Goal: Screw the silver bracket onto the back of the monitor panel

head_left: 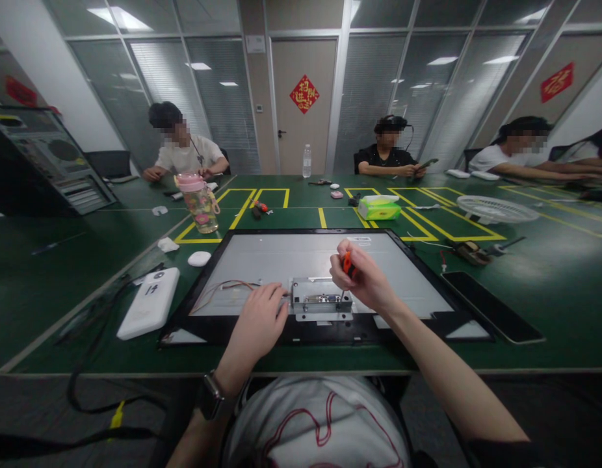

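Note:
A monitor panel (272, 250) with a black frame lies flat before me, its grey back facing up. Near its front edge sits a metal bracket box (305, 289) with connector ports along its near side. My right hand (362, 273) is wrapped round a screwdriver (348, 265) with an orange and black handle; its shaft points down at the right end of the box. My left hand (262, 318) lies with fingers stretched out at the box's left end, fingertips touching or close to it. Thin cables (230, 285) run across the panel behind the left hand.
Left of the panel are a white power bank (152, 302), a round white case (199, 259) and a pink-lidded bottle (198, 205). A black phone (491, 305) lies to the right. Beyond stand a green tissue pack (379, 208) and a white fan grille (496, 209). Several people sit across the table.

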A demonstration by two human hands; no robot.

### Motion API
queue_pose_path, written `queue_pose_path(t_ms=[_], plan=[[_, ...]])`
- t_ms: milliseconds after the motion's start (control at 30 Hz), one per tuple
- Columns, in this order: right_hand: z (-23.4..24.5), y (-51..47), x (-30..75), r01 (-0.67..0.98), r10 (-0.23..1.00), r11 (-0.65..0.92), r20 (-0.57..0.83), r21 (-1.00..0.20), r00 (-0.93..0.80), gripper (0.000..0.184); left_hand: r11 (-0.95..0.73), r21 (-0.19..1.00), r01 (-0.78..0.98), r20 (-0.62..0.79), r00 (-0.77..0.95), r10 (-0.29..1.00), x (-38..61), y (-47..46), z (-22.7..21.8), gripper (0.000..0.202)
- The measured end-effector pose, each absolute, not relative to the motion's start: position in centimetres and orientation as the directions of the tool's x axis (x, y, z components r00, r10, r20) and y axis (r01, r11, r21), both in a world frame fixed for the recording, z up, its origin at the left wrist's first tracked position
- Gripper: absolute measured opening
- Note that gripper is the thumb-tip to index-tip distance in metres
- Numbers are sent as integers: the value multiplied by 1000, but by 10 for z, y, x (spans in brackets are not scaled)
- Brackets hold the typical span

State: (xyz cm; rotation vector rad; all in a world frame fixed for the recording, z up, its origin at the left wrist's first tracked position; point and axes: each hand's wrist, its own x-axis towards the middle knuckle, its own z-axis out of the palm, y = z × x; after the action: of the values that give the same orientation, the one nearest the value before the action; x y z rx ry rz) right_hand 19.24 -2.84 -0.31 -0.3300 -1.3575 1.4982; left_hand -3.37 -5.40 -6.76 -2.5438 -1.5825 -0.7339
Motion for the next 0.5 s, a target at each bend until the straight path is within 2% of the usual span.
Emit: queue_pose_path(t_ms=[333, 500], plan=[[8, -25, 197, -483, 866, 167, 362, -860, -345, 40, -482, 200, 853, 434, 364, 824, -35, -54, -68, 22], [6, -28, 196, -490, 860, 184, 381, -852, -340, 36, -480, 204, 853, 433, 361, 826, -35, -54, -69, 22]])
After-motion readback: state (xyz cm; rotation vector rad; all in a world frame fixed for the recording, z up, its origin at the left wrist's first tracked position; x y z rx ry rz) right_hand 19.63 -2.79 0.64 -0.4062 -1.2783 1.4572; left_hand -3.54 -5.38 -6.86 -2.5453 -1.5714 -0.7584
